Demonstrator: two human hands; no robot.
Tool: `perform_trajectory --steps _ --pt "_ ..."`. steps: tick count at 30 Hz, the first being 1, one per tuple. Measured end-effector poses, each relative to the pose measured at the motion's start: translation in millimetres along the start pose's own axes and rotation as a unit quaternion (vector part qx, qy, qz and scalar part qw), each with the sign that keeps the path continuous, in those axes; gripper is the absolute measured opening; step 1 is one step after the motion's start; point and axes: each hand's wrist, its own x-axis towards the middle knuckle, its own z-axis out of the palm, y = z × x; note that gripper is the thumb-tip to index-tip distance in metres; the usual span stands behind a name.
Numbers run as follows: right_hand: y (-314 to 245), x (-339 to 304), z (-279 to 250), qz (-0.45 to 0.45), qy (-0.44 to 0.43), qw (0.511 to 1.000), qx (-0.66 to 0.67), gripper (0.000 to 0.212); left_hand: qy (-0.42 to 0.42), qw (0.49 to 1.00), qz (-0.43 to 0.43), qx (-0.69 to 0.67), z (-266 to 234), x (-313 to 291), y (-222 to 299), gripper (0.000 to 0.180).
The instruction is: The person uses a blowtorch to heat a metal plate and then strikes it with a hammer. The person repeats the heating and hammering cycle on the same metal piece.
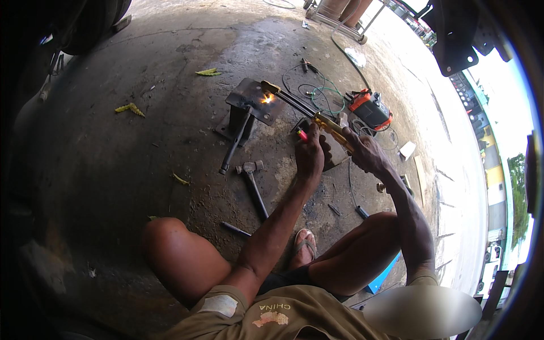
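My right hand [367, 154] is wrapped round the rear of a brass cutting torch [330, 127]. The torch's long tubes slope up and left to an angled head, where a bright orange flame [267, 98] burns over a dark steel plate [245, 90] with bolt holes. My left hand [310, 154] is closed on a red lighter [302, 135], its fingers up against the underside of the torch body. Whether those fingers also grip the torch cannot be made out. Against the plate's near edge leans a dark metal bar [237, 139], its lower end toward the floor.
A hammer [255, 187] lies on the stained concrete by my left forearm, near a short metal rod [235, 229]. An orange and black welding machine [371, 110] stands right, with cables [320, 90] coiled beside it. Beyond is a cart [334, 24] carrying cylinders. My sandalled foot [305, 246] is below.
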Motion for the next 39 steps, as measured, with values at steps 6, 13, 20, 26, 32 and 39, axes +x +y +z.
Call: perform_trajectory --steps 6,13,20,26,32,39 --pt "0 -6 -3 -0.002 0.004 1.0 -0.004 0.089 -0.008 1.0 0.006 0.01 4 1 -4 0.051" --pt "-3 -7 -2 -0.008 0.006 1.0 -0.011 0.09 -0.011 0.999 0.037 0.033 0 8 -8 0.056" --pt "-2 -4 -3 -0.012 0.006 1.0 -0.027 0.089 0.003 0.998 0.027 0.05 3 3 0 0.057" --pt "12 -7 -1 -0.01 0.012 0.999 -0.04 0.09 -0.026 0.999 -0.03 0.022 9 -4 -6 0.051" --pt "-2 -5 1 -0.04 0.027 0.999 -0.018 0.083 0.076 0.896 0.364 0.243 -6 58 -71 0.049" --pt "6 -3 4 -0.05 0.033 0.998 0.003 0.079 0.026 0.906 0.285 0.313 -3 50 -70 0.019"
